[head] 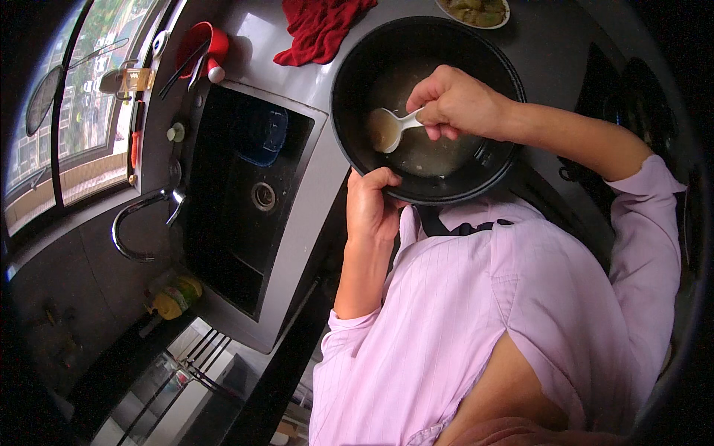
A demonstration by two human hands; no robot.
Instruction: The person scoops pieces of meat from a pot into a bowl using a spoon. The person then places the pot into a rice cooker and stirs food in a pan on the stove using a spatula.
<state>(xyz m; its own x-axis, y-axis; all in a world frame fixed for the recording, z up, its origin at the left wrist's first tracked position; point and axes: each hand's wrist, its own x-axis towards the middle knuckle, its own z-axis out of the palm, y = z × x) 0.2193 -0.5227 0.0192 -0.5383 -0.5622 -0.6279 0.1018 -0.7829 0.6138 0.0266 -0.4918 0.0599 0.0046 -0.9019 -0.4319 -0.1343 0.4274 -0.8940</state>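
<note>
A deep black pot (357, 72) stands tilted toward me at the counter's front edge, with cloudy liquid (427, 159) in its bottom. My right hand (454, 106) reaches over the rim and grips the handle of a white ladle (411, 119). The bowl of that ladle holds pale brownish liquid and hangs inside the pot. My left hand (374, 206) clasps the near-left rim, its thumb over the edge; the fingers beneath are mostly hidden.
Left of the pot is a black sink (234, 212) with a dark blue container (265, 136) and a chrome faucet (120, 234). Behind lie a red cloth (321, 30), a red holder with utensils (209, 47) and a bowl of food (477, 12). A yellow-labelled bottle (177, 298) stands beyond the sink.
</note>
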